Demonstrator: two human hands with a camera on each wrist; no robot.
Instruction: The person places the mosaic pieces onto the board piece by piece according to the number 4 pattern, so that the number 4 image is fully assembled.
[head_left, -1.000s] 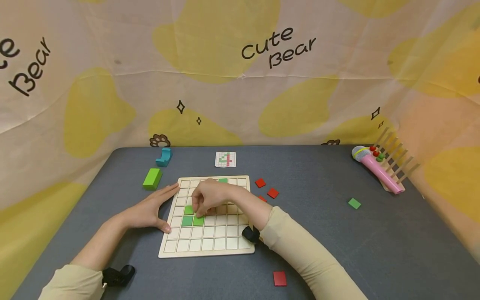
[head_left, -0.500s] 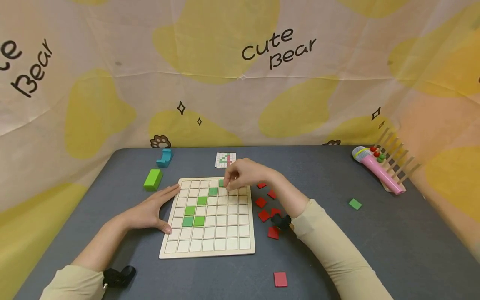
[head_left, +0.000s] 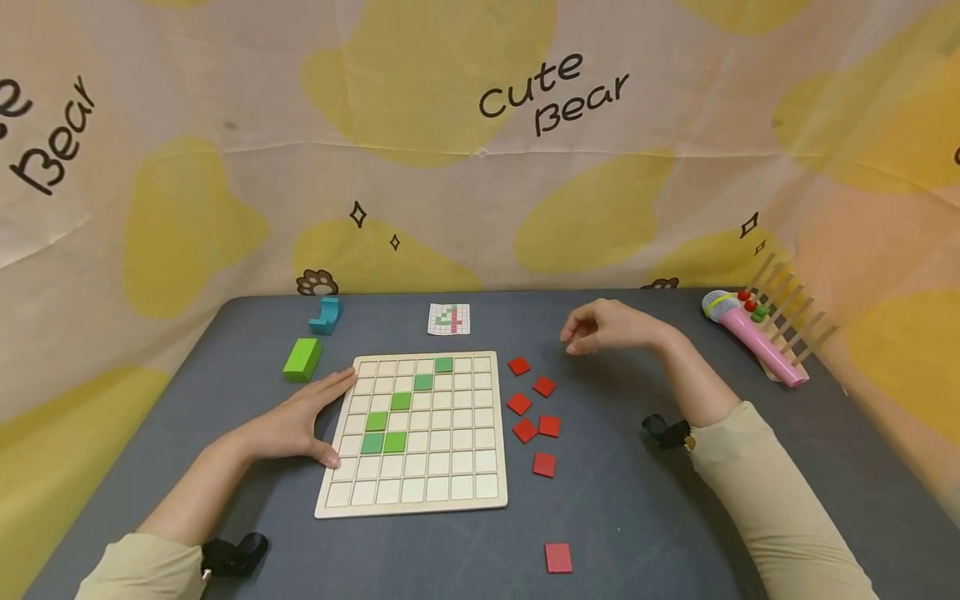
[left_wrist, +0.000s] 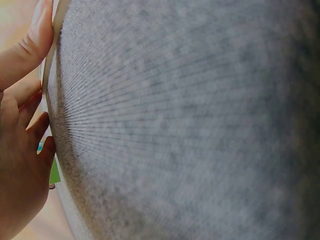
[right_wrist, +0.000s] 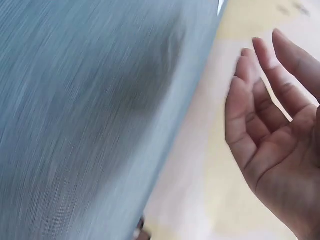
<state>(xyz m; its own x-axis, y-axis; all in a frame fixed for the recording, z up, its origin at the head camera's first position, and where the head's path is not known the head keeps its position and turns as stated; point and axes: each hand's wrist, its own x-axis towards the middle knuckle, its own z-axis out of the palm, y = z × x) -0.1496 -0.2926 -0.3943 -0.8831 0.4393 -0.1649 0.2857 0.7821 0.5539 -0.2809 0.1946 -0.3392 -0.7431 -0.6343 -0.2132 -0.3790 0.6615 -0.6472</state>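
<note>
A wooden grid board (head_left: 411, 510) with white squares lies on the table, several green tiles (head_left: 401, 401) set in its cells along a diagonal. My left hand (head_left: 291, 421) rests at its left edge, fingers extended and thumb on the near part of the rim. In the left wrist view, the left fingertips (left_wrist: 46, 150) touch the board's edge. Above the table, right of several red tiles (head_left: 544, 386), hovers my right hand (head_left: 611, 325). Its fingers are loosely bent, and the right wrist view shows nothing in the palm (right_wrist: 287, 170).
A small pattern card (head_left: 449, 319) lies beyond the board. At the back left are a green block (head_left: 302, 360) and a blue curved block (head_left: 326, 317). A pink toy microphone (head_left: 757, 342) lies by a pegged wooden rack (head_left: 813, 337) on the right. One red tile (head_left: 558, 558) sits nearer the front.
My right hand has gone from the board's green tiles, over its top right, to the right past the red tiles. The lone green tile at right is now hidden behind the right arm. The left hand stays put.
</note>
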